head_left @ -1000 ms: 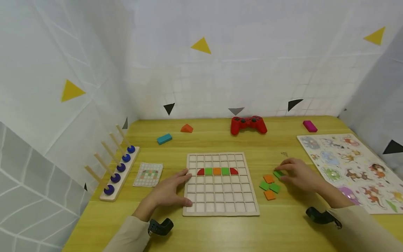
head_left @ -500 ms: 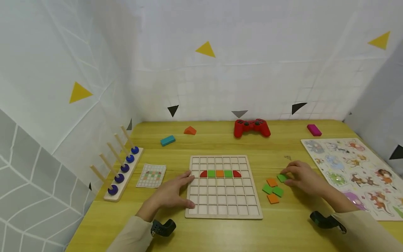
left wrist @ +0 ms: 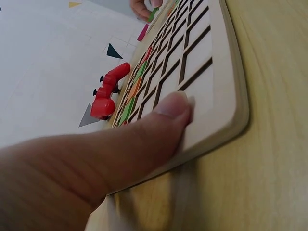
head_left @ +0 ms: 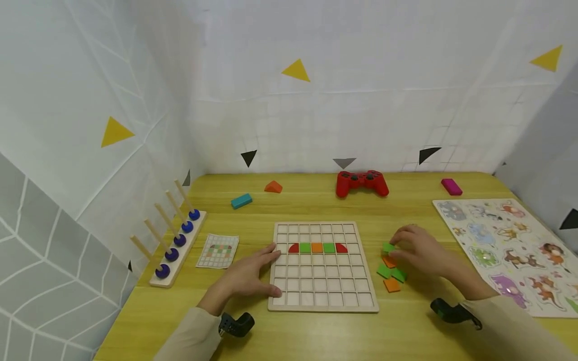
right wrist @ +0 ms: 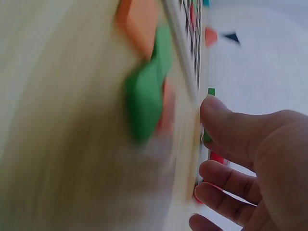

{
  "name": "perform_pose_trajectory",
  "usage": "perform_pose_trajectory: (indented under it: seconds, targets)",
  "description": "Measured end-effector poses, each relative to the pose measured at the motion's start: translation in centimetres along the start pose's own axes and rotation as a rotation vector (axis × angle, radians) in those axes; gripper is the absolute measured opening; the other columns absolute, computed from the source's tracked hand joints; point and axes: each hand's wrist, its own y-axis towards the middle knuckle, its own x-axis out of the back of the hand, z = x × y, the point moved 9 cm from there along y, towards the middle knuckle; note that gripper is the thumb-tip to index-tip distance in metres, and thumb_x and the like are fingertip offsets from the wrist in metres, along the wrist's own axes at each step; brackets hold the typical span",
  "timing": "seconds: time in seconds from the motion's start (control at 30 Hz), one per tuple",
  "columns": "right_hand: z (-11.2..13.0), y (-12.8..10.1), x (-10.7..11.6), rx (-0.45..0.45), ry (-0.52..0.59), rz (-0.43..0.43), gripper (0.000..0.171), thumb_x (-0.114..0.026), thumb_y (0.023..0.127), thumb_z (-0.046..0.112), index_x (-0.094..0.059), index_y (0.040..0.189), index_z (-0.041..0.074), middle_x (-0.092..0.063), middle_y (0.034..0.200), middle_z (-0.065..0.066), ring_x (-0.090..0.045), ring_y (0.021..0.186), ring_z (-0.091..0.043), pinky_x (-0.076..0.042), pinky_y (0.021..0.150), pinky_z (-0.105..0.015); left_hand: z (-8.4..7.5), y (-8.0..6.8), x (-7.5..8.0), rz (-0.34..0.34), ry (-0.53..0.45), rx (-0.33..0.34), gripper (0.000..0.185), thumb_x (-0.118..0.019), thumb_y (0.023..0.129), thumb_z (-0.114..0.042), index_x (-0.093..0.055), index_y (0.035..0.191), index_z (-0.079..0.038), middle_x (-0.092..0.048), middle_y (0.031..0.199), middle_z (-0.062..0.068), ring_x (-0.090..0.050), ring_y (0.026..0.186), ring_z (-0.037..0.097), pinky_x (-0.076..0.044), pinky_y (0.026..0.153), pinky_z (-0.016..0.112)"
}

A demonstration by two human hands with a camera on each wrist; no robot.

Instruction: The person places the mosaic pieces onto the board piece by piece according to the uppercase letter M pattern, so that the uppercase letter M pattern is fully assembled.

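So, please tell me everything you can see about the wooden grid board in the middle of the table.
The wooden grid board is a pale, square frame, apparently light wood, lying flat on the yellow table. Thin slats divide it into small square cells. One row near its far edge holds five pieces: a red quarter-round at each end, then green, orange, green between. The other cells look empty. The left hand rests on its left edge, thumb pressing the rim. The right hand does not touch it.

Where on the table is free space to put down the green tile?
Bare wood lies between the grid board and the red controller, also along the near edge. It is crowded right of the board, where loose tiles lie under the right hand.
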Motion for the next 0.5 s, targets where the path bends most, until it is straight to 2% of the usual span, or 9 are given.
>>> perform_pose_trajectory:
  seconds: [0.17, 0.37, 0.5]
  targets:
    - [4.2, 3.1, -2.0, 0.037, 0.037, 0.048, 0.015, -0.077, 0.085, 0.024, -0.072, 0.095, 0.014, -0.064, 0.109, -0.011, -0.057, 0.104, -0.032, -0.049, 0.089, -0.053, 0.1, 0.0, 0.0, 0.003, 0.005, 0.007, 0.093, -0.078, 0.075, -0.057, -0.04, 0.152, -0.022, -0.023, 0.165, 0.001, -0.031, 0.149, 0.034, -0.033, 0.115, 0.058]
    - [10.1, 6.3, -4.3, 0.155, 0.018, 0.037, 0.02, -0.079, 0.083, 0.026, -0.073, 0.095, 0.012, -0.064, 0.104, -0.005, -0.059, 0.1, -0.025, -0.051, 0.086, -0.045, 0.0, 0.1, -0.1, 0.007, 0.0, 0.002, 0.093, -0.078, 0.076, -0.058, -0.039, 0.152, -0.023, -0.023, 0.165, 0.0, -0.031, 0.149, 0.033, -0.033, 0.115, 0.059]
    - [13.2, 7.9, -6.0, 0.192, -0.026, 0.049, 0.023, -0.08, 0.082, 0.032, -0.075, 0.096, 0.014, -0.065, 0.103, -0.002, -0.059, 0.098, -0.021, -0.051, 0.08, -0.04, -0.1, 0.1, 0.0, 0.008, 0.004, 0.005, 0.093, -0.078, 0.075, -0.058, -0.039, 0.152, -0.024, -0.023, 0.165, 0.0, -0.031, 0.149, 0.034, -0.034, 0.114, 0.059]
